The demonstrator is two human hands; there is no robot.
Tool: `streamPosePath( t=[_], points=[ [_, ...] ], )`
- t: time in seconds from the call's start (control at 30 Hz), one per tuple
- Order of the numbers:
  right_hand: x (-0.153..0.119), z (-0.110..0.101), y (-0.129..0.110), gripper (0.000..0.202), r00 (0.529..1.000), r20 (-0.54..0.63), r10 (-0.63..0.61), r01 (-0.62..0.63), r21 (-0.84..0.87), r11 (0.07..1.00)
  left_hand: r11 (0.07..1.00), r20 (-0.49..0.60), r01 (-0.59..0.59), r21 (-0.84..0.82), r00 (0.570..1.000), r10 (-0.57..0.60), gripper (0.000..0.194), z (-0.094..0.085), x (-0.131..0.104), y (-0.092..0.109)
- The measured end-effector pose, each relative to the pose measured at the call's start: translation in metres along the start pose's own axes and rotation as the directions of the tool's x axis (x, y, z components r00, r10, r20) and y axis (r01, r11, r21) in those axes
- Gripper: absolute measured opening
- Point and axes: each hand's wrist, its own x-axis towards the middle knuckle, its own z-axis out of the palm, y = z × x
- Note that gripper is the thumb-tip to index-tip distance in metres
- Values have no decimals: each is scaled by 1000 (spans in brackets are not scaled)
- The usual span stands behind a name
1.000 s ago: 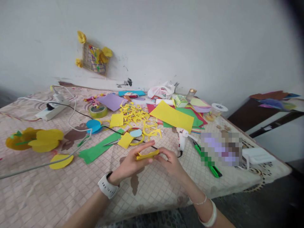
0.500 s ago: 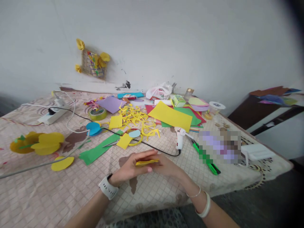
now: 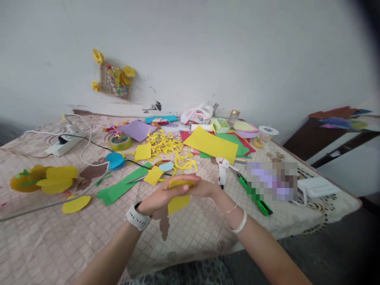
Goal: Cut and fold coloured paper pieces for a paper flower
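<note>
My left hand (image 3: 162,197), with a white watch at its wrist, is closed on a folded piece of yellow paper (image 3: 180,183), its thumb along the near side. My right hand (image 3: 202,187), with two bracelets on the wrist, presses against the same paper from the right; its fingertips are partly hidden behind the left hand. Another flat part of yellow paper (image 3: 179,204) shows below the left thumb; whether it joins the held piece I cannot tell. Just beyond the hands are a small yellow square (image 3: 154,175), scissors (image 3: 135,180) and a white glue gun (image 3: 222,171).
A green cutter (image 3: 257,198) lies to the right. Green paper (image 3: 120,189), yellow paper flowers (image 3: 57,179) and a power strip (image 3: 65,144) with cables are on the left. Farther back lie yellow scraps (image 3: 166,143), a large yellow sheet (image 3: 212,144) and a tape roll (image 3: 120,141).
Both hands have moved slightly up and away, and the right hand has tilted closer against the left. A yellow paper surface now shows below the left thumb.
</note>
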Motion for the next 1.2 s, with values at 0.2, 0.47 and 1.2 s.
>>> streamPosePath(
  t=[0.2,0.47,1.2],
  points=[
    [38,3,18,31,998,-47,-39,43,84,996,944,-267,-63,-325,963,-28,14,-18,22,-7],
    [31,7,8,43,845,-428,-321,249,-217,944,725,-496,-212,-655,845,-200,12,-46,27,-3],
    [21,19,17,29,844,-173,-509,362,-517,776,555,-421,-130,-822,795,-436,12,-26,23,-11]
  ],
)
